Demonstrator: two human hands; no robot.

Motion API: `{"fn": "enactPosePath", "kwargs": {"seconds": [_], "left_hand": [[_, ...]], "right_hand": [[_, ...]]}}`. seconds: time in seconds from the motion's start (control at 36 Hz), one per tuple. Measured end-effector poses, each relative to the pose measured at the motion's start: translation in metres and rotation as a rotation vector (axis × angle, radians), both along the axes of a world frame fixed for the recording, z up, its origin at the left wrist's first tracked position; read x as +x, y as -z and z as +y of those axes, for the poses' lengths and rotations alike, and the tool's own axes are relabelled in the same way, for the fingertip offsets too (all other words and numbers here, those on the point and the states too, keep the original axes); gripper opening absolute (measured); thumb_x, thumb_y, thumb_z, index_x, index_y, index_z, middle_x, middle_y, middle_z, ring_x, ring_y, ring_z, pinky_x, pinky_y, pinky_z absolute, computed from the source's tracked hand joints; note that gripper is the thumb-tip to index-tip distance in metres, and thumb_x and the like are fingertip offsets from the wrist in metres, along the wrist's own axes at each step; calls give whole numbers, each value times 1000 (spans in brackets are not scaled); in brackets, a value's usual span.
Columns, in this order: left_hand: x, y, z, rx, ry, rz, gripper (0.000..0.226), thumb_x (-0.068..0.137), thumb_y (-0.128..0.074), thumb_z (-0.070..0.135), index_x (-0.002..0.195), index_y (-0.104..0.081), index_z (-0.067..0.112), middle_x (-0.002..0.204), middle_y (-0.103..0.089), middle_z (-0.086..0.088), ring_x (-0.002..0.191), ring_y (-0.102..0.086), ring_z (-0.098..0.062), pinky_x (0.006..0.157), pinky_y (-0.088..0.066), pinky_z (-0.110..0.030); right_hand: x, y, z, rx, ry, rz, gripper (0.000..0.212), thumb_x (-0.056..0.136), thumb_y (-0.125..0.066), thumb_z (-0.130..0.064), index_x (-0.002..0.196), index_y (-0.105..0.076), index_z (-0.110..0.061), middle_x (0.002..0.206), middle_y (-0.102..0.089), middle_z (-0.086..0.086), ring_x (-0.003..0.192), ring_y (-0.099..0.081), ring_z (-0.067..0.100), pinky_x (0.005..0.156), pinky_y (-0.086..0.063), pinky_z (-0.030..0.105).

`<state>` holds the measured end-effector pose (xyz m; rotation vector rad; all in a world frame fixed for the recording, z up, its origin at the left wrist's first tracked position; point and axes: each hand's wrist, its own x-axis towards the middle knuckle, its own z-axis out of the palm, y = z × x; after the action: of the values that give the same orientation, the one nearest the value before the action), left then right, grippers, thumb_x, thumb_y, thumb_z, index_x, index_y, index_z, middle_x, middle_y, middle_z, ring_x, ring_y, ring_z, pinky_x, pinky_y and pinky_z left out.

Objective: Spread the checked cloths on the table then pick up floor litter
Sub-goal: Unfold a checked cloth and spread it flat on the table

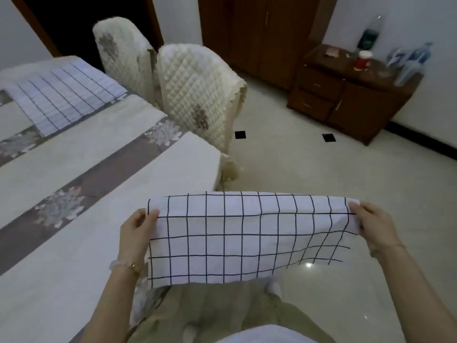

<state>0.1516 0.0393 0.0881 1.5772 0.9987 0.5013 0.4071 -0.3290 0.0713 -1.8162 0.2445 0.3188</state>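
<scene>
Checked cloth [242, 238] stretched taut, pinched by left hand [138, 233]; right hand [376, 229]

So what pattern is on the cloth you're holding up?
White with a thin dark grid of squares, on the checked cloth, seen in the head view.

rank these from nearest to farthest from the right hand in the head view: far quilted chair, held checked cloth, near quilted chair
1. held checked cloth: gripped at its right edge by the right hand.
2. near quilted chair: ahead, to the left.
3. far quilted chair: behind that one, further left.
</scene>
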Motion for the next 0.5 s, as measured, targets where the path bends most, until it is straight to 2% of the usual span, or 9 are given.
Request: {"fn": "enactPosePath", "kwargs": {"seconds": [0.08,0.14,0.25,0.36,0.5], "left_hand": [[39,7,-26,8,26,4,33,91,-56,20,81,-51,-11,75,-44,-11,72,-38,-18,62,-31,-30],[64,13,-38,-5,25,1,33,91,-56,20,87,-53,-12,79,-48,-12,74,-42,-18,64,-35,-30],[109,16,-59,-13,2,-18,34,90,-57,21,83,-51,-11,78,-46,-11,76,-40,-19,65,-33,-33],[155,11,-67,-5,5,-18,31,90,-57,21,87,-54,-10,81,-49,-12,78,-43,-19,68,-36,-34],[216,5,-59,-1,22,-25,23,90,-58,19,90,-61,-4,84,-56,-9,80,-47,-18,71,-39,-33]], "right_hand": [[29,8,-28,1,22,36,11,87,-60,-17,94,-68,-13,98,-64,10,85,-57,20,77,-46,34],[50,9,-42,-1,31,42,13,88,-59,-15,98,-66,-12,97,-64,9,80,-57,18,74,-46,32],[91,2,-62,-25,34,42,10,89,-58,-16,94,-66,-13,84,-63,7,77,-55,23,66,-43,31],[133,-8,-71,-10,38,15,13,90,-56,-15,98,-66,-12,84,-64,5,74,-58,19,64,-47,29],[187,-9,-72,14,67,8,12,89,-57,-14,81,-66,-16,81,-62,2,75,-55,19,66,-46,29]]}}
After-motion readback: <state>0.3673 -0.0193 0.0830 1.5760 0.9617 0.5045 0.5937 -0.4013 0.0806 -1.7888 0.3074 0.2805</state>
